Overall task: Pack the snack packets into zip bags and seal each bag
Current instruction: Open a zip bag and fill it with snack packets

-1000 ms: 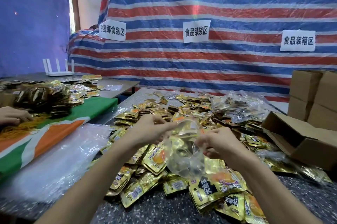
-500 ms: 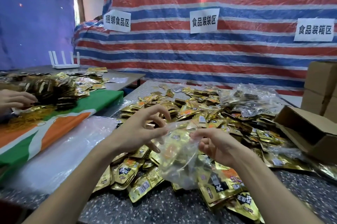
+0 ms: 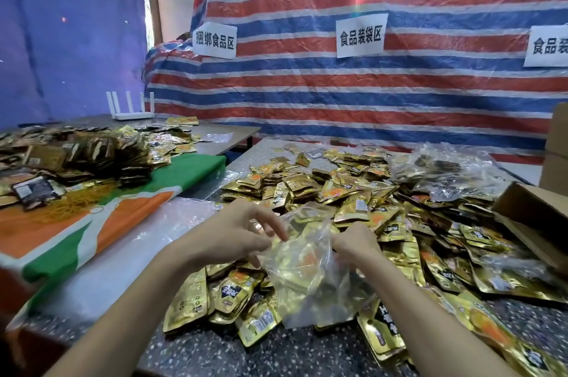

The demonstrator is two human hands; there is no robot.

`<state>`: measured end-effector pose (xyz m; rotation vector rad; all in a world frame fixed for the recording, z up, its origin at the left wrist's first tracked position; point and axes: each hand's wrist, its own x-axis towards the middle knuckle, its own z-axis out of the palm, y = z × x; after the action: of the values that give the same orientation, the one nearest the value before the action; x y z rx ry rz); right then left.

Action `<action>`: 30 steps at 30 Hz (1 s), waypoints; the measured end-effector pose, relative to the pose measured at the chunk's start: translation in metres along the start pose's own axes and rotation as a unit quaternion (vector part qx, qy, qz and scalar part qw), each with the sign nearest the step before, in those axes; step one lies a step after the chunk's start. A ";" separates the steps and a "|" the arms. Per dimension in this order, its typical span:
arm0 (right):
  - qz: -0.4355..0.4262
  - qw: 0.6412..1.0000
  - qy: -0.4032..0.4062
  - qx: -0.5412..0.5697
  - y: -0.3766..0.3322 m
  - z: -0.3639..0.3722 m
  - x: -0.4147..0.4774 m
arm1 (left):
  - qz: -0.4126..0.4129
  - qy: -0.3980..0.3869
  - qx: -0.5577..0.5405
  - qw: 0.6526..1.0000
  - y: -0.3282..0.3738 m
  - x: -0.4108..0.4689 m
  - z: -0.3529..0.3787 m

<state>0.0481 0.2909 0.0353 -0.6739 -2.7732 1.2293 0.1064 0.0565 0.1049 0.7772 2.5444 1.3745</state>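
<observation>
Both your hands were close together in front of you, forearms angled inward.
Your left hand (image 3: pixel 239 235) pinched the rim of the zip bag (image 3: pixel 307 284), fingers fanned and bent; your right hand (image 3: pixel 353 243) was curled, knuckles up, gripping the opposite rim.

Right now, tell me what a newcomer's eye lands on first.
A heap of gold foil snack packets covers the speckled grey table at centre. In front of it, the left hand and right hand hold a clear plastic zip bag with packets inside. Behind, a red, white and blue striped tarpaulin fills the wall.
</observation>
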 end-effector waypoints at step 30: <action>-0.209 0.705 -0.124 0.666 -0.007 -0.129 -0.067 | -0.033 -0.080 -0.282 0.956 0.047 0.060 0.066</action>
<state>0.1319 0.3503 0.1385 0.2739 -1.2022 2.6062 0.0967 0.1565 0.1121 0.6494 1.8848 1.8008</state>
